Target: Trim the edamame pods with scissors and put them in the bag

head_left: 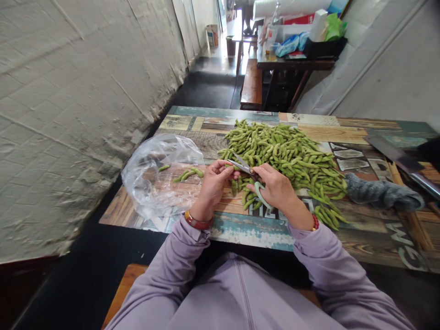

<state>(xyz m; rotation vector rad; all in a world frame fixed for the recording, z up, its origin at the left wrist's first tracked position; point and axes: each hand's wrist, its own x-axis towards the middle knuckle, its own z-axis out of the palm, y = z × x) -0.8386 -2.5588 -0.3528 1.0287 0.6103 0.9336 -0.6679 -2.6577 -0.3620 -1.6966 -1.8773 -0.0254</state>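
Note:
My left hand (216, 181) is closed on a green soybean pod (231, 167), pinched between thumb and fingers. Wrapped round the pale green handles of a pair of scissors (242, 164) is my right hand (275, 185). The scissor blades are spread apart and point left, close to the pod and my left fingertips. Just beyond both hands lies a big heap of soybean pods (275, 146), with some loose pods under and beside my right hand. To the left, a clear plastic bag (147, 183) lies spread on the table, with a few pods (188, 174) on or in it.
On the right of the patterned wooden table (254, 229) are a grey fuzzy cloth roll (385, 192) and a cleaver (395, 153). A rough white wall (85, 91) runs along the left. Farther off stand a bench (252, 85) and a cluttered second table (295, 64).

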